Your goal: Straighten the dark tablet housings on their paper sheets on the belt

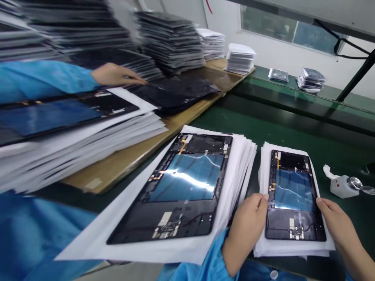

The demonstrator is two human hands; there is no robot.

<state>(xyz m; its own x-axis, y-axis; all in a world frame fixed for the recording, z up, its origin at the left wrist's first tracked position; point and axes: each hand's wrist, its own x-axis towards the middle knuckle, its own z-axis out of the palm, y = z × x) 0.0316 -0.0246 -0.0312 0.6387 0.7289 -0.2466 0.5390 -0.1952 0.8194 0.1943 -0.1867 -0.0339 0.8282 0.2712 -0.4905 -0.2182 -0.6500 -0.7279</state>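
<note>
A black tablet back panel (294,195) with a shiny blue middle lies on a small pile of white sheets (293,248) on the green belt. My left hand (246,228) grips the panel's left edge, thumb on its rim. My right hand (340,226) grips its right edge. Both hands wear blue sleeves. To the left, a larger pile of white sheets (234,171) carries a second, similar panel (181,187), which neither of my hands touches.
A co-worker's hand (117,75) in a blue sleeve reaches over black panels at the far left. Tall stacks of panels and paper (171,41) stand on cardboard (117,164). A white dispenser (344,186) sits at the right. Small stacks (310,78) lie beyond the belt.
</note>
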